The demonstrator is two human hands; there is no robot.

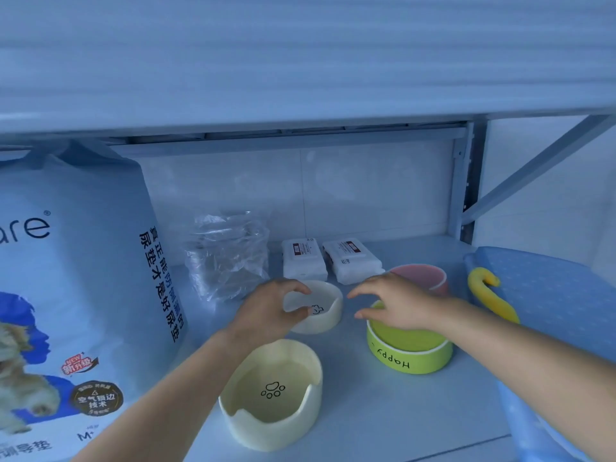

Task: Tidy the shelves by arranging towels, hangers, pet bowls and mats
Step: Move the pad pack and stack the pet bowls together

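My left hand (270, 311) grips the near rim of a small cream pet bowl (328, 306) on the shelf (353, 415), thumb and fingers curled round its edge. My right hand (396, 301) hovers with spread fingers just right of that bowl, above a green bowl marked "Happy" (410, 355). A larger cream bowl with a paw print (273, 395) stands nearer me. Behind my right hand a pink bowl (423, 275) shows partly.
A big bag of pet pads (73, 295) fills the left of the shelf. A crumpled clear plastic bag (230, 255) and two white wipe packs (303, 258) lie at the back. A blue dotted item with a yellow hook (490, 295) sits at right.
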